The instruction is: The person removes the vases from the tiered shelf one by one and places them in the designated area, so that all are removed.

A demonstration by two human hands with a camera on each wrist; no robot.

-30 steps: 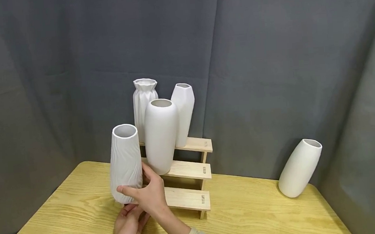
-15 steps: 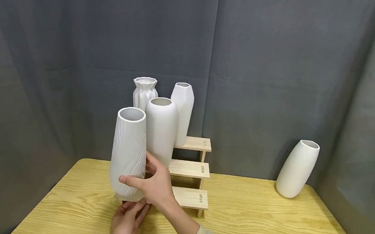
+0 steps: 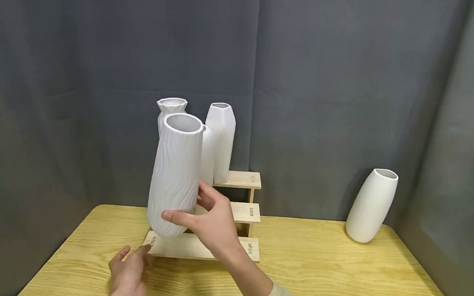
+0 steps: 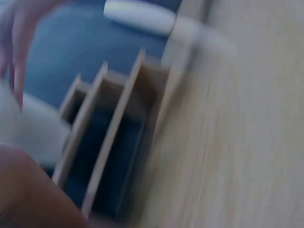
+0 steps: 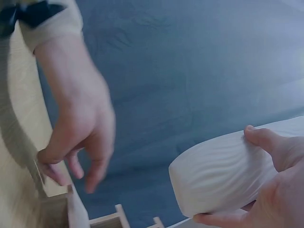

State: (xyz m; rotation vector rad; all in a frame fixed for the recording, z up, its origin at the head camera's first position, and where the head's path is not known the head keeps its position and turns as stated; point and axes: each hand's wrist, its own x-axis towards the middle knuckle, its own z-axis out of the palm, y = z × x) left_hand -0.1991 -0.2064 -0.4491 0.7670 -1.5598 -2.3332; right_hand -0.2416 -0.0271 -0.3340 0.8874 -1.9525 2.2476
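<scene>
My right hand grips a white vase with wavy ridges low on its side, thumb in front and fingers behind. The vase leans a little and hangs over the bottom step of a three-step wooden stand. In the right wrist view the vase's base shows free of any surface. My left hand holds nothing; its loosely bent fingers are right at the left end of the bottom step. The left wrist view is blurred, with the stand seen from its side.
On the upper steps stand a pleated vase, a faceted vase and a smooth vase, mostly hidden behind the held one. Another smooth vase stands at the right of the wooden table. Grey curtains enclose the table.
The right hand has raised the ridged vase and carried it rightward, over the stand. My left hand has come away from beneath the vase and moved left to the stand's end.
</scene>
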